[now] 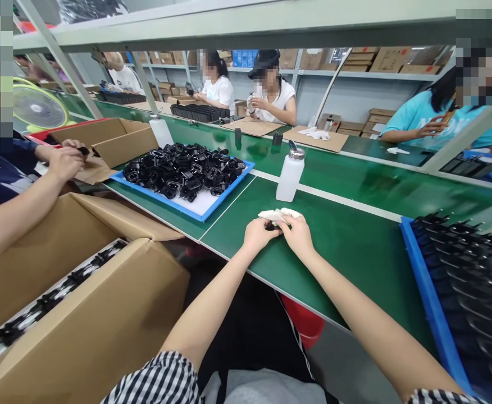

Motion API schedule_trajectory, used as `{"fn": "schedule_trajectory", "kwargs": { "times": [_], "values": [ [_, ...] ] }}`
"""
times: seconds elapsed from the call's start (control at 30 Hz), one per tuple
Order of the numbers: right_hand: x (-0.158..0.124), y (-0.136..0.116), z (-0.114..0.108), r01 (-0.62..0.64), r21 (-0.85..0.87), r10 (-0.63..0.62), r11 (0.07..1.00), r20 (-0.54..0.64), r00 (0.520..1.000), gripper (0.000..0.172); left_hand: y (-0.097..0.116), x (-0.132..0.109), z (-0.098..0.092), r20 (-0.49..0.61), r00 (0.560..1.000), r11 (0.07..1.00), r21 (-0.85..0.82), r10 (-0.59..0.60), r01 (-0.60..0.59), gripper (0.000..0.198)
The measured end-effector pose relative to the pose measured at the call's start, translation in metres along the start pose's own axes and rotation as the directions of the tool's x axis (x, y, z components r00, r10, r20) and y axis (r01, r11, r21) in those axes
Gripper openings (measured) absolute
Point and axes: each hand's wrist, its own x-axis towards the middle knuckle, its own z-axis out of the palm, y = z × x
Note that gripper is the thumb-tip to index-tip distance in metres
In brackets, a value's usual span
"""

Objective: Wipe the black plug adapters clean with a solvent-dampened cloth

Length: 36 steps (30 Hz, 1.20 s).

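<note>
Over the green table [355, 252], the left hand [258, 233] curls closed on a small black part [271, 225] — likely light, stiff, best held by its edges — the right hand [300, 234] pinching a limp white cloth [277, 214] against it.

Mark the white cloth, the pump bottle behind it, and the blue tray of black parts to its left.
white cloth [278, 214]: head view, bunched fold above the fingers.
pump bottle [288, 178]: head view, middle of the white body.
blue tray [204, 203]: head view, bare white floor near its front corner.
</note>
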Motion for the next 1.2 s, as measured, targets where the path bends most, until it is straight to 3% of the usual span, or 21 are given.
{"fn": "schedule_trajectory", "kwargs": {
  "times": [0.17,0.33,0.53,0.63,0.73,0.8,0.9,0.97,1.03,1.1,1.2],
  "values": [
    [0.0,0.001,0.007,0.054,-0.042,-0.056,0.998,-0.028,0.998,0.02,-0.001,-0.001,-0.001,0.004,1.0,1.0,-0.029,-0.002,0.002,0.014],
    [0.005,-0.001,0.002,0.15,-0.204,-0.155,0.968,-0.012,0.988,0.017,-0.002,-0.002,0.0,0.007,1.0,0.999,-0.051,0.009,-0.009,0.017],
    [0.015,0.012,-0.022,-0.087,-0.296,0.072,0.951,-0.064,0.995,0.018,-0.008,-0.001,0.002,0.002,0.999,0.998,-0.054,0.04,-0.04,0.027],
    [0.014,0.016,-0.027,-0.135,-0.261,0.115,0.956,-0.09,0.989,0.024,-0.009,-0.001,0.002,0.013,0.999,0.997,-0.067,0.04,-0.039,0.029],
    [0.008,0.007,-0.017,-0.076,-0.23,0.066,0.97,-0.054,0.996,0.023,-0.008,-0.001,0.001,0.018,0.999,0.998,-0.057,0.032,-0.031,0.028],
    [0.001,-0.003,-0.006,0.027,-0.195,-0.023,0.98,0.023,0.999,0.018,-0.007,0.0,0.001,0.022,1.0,0.999,-0.046,0.021,-0.02,0.024],
    [-0.009,-0.009,0.003,0.197,-0.108,-0.178,0.975,0.157,0.971,0.018,-0.007,0.001,-0.001,0.018,1.0,0.999,-0.032,0.011,-0.011,0.024],
    [-0.012,-0.003,-0.001,0.234,-0.082,-0.214,0.969,0.2,0.956,0.022,-0.008,0.002,-0.002,0.019,1.0,1.0,-0.027,0.015,-0.015,0.025],
    [-0.01,0.01,-0.011,0.147,-0.089,-0.128,0.985,0.187,0.974,0.023,-0.009,0.003,-0.003,0.034,0.999,0.999,-0.035,0.025,-0.024,0.024],
    [-0.005,0.024,-0.023,-0.058,-0.067,0.066,0.996,0.125,0.99,0.02,-0.01,0.003,-0.003,0.048,0.998,0.998,-0.055,0.036,-0.033,0.024],
    [0.007,0.039,-0.038,-0.319,0.014,0.318,0.948,0.026,0.948,0.011,-0.011,0.002,-0.003,0.053,0.998,0.996,-0.074,0.045,-0.041,0.028]
  ]
}}
